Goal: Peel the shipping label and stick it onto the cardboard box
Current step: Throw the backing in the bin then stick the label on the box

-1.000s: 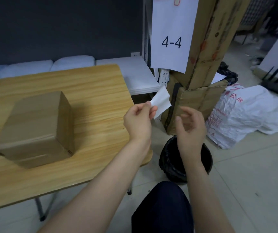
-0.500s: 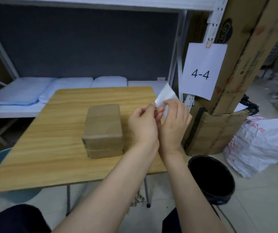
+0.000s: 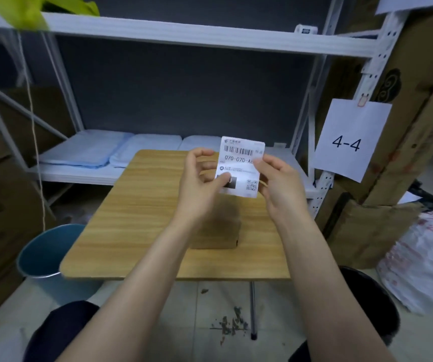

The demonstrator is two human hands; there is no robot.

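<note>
Pinching the shipping label (image 3: 241, 166) upright, left hand (image 3: 200, 182) and right hand (image 3: 279, 182) hover above the cardboard box (image 3: 219, 231) — flaps closed

Both hands (image 3: 199, 178) (image 3: 279, 178) pinch the shipping label (image 3: 241, 165) above the cardboard box (image 3: 220, 231).

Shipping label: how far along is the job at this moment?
Done: unclear whether the backing is already off. In hand: the shipping label is held printed side up by the left hand and right hand above the cardboard box. Left: pressing it onto the box, which shows no label.
</note>
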